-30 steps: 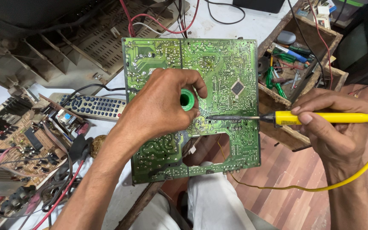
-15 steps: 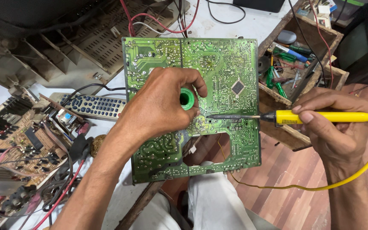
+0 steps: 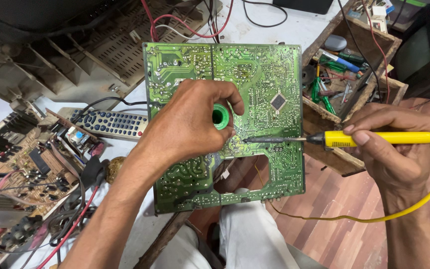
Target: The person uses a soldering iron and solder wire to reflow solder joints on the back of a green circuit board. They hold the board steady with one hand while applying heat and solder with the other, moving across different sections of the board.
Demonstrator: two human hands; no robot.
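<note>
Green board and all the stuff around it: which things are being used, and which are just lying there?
In use:
green board
solder spool in left hand
yellow iron in right hand

Lying about:
remote
brown board
wooden box of tools

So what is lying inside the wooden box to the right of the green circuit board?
The wooden box holds green-handled tools, a blue-handled tool, a grey oval object and loose wires. What lies at its bottom is covered by this clutter, and the right hand hides its near corner.
</note>
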